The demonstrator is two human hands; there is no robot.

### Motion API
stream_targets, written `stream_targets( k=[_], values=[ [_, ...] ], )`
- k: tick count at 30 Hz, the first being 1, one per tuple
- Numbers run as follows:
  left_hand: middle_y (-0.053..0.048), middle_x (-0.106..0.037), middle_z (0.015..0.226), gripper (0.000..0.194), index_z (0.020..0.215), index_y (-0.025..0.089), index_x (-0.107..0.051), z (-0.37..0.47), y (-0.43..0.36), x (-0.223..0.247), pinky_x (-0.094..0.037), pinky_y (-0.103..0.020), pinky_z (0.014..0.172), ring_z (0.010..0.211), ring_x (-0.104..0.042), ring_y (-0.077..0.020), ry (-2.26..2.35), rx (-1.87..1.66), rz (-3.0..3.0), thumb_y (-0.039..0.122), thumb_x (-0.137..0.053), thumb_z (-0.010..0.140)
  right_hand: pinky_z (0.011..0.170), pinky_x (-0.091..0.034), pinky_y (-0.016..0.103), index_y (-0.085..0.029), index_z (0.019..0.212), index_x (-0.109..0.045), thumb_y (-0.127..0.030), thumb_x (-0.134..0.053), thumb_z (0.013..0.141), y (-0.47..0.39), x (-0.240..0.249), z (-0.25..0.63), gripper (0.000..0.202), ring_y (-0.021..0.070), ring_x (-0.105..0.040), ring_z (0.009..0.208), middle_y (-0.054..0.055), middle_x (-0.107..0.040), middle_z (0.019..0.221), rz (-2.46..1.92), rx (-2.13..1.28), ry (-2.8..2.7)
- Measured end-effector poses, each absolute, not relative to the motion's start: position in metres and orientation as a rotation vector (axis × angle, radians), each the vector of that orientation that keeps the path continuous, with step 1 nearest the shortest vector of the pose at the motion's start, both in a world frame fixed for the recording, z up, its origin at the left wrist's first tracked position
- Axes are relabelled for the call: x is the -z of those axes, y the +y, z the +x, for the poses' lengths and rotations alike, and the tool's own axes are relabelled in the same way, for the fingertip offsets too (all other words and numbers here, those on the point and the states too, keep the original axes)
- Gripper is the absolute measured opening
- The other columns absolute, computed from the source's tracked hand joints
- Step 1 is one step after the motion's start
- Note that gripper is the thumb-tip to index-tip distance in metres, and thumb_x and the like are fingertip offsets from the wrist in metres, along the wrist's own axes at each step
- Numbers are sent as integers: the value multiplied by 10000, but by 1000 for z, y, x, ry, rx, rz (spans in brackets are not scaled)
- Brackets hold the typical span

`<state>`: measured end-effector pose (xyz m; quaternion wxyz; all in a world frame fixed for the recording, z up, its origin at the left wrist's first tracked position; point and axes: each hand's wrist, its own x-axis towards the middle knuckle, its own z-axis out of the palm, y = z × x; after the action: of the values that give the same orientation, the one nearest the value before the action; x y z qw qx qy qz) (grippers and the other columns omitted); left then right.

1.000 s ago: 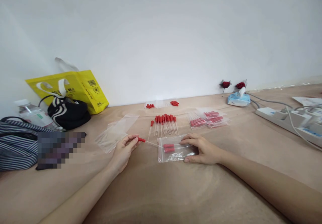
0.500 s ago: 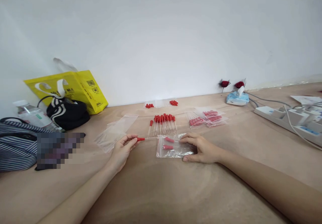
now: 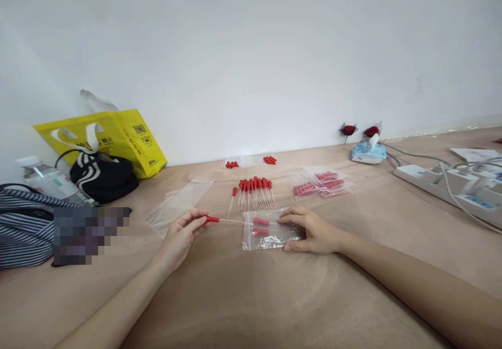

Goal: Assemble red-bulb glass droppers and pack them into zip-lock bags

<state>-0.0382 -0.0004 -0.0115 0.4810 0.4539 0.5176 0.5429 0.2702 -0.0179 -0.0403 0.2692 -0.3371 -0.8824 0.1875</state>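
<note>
My left hand pinches the red bulb of a dropper, whose clear tube points right and reaches the left end of a clear zip bag. Two red-bulbed droppers lie inside that bag. My right hand grips the bag's right end, thumb below and fingers on top. Just beyond the bag, a row of several red-bulbed droppers lies with the tubes toward me. Whether the held tube's tip is inside the bag cannot be made out.
Flat clear bags lie left of the row, filled bags to its right. Red bulbs lie near the wall. A yellow bag, black pouch and bottle stand left; tissues and a power strip are right.
My left hand has moved slightly left and down with the dropper. The bag's left end has shifted a little toward me. My right hand has stayed nearly still on the bag.
</note>
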Motion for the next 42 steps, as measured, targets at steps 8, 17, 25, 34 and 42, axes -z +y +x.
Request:
stream_targets(
  k=[8, 17, 25, 34, 42],
  values=[
    [-5, -637, 748, 258, 768, 150, -616, -24, -7, 18, -478, -266, 739, 727, -613, -147, 1266, -1171, 1267, 255, -712, 553, 836, -407, 356, -159, 1134, -508, -501, -612, 664, -18, 40, 270, 591, 221, -484, 982, 113, -522, 1070, -905, -523, -2364],
    [-20, -664, 717, 284, 839, 161, -589, 13, -9, 15, -486, -297, 678, 694, -625, -175, 1183, -844, 1679, 248, -675, 582, 854, -399, 352, -156, 1155, -486, -476, -639, 646, -19, 39, 268, 620, 222, -480, 998, 113, -517, 1075, -897, -531, -2363],
    [-18, -672, 732, 256, 867, 187, -560, 28, -11, 24, -478, -275, 625, 661, -623, -174, 1167, -898, 1776, 219, -641, 626, 849, -402, 374, -167, 1171, -468, -498, -637, 635, -19, 39, 269, 652, 234, -483, 999, 116, -514, 1091, -890, -504, -2345],
    [35, -616, 643, 201, 828, 201, -494, 24, -10, 26, -447, -236, 555, 578, -579, -136, 1237, -930, 1910, 235, -607, 666, 812, -419, 362, -154, 1088, -537, -524, -626, 633, -20, 39, 280, 593, 229, -502, 949, 110, -533, 1038, -1024, -443, -2339],
    [-3, -644, 715, 236, 910, 182, -576, 8, 3, 15, -451, -252, 671, 685, -603, -166, 1331, -917, 2020, 263, -565, 688, 810, -403, 368, -177, 1075, -551, -515, -611, 658, -20, 39, 278, 541, 227, -501, 933, 96, -551, 1002, -1000, -456, -2358]
  ],
)
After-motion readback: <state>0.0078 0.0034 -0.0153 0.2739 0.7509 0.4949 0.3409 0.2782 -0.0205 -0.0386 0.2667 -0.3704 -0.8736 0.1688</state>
